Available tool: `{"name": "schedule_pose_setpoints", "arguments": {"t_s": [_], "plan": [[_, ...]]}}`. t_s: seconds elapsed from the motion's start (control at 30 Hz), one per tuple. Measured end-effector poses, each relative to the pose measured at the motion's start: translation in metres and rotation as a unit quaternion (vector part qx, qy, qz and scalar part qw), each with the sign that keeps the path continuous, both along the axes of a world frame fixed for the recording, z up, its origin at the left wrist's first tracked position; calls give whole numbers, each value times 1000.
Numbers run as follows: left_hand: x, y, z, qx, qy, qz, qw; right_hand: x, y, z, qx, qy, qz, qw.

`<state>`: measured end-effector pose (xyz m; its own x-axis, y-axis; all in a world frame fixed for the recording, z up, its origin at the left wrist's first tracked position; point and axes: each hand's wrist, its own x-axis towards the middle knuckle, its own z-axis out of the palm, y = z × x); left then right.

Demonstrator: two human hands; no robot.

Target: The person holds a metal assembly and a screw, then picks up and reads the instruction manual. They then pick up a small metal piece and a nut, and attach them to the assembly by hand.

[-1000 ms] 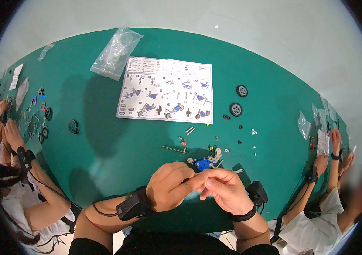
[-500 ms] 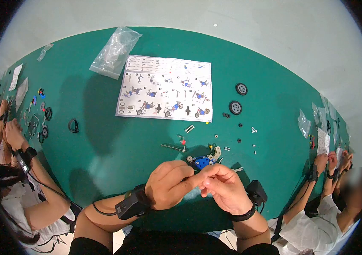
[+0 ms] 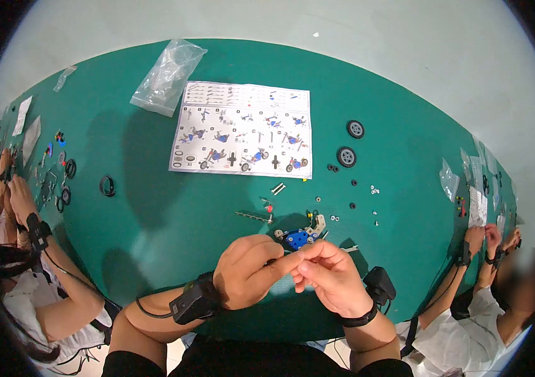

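My left hand [image 3: 248, 271] and my right hand [image 3: 332, 276] meet at the fingertips near the table's front edge. Both have their fingers pinched together; whatever is between them is too small or hidden to make out. Just beyond the fingertips lies a partly built model [image 3: 302, 237] with blue and cream parts. A perforated metal strip [image 3: 254, 217] and a small red part [image 3: 269, 208] are to its left. Two long metal pins [image 3: 278, 188] rest farther back. Small nuts [image 3: 335, 218] lie to the right of the model.
A printed instruction sheet [image 3: 241, 131] lies mid-table, with a clear plastic bag [image 3: 168, 78] at its upper left. Two wheels [image 3: 346, 157] and small black rings are on the right. A black tyre [image 3: 107, 185] sits left. Other people work at both sides.
The view has shifted very slightly. My hands keep nearly the same pose, fingertips together. At the left, a co-worker's hand and forearm have moved a little.
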<state>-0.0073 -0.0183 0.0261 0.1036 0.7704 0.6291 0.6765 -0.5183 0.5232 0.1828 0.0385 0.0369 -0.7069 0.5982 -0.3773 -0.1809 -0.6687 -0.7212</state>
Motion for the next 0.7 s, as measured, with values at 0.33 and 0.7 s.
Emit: {"name": "schedule_pose_setpoints", "arguments": {"t_s": [0.33,0.7], "plan": [[1,2,-1,5,-3,15,1000,-1,3,14,-23,-42,27,998],[-1,-1,-3,-27,-27,-16,999,-3,1,15,-47,-24,13,999]]}}
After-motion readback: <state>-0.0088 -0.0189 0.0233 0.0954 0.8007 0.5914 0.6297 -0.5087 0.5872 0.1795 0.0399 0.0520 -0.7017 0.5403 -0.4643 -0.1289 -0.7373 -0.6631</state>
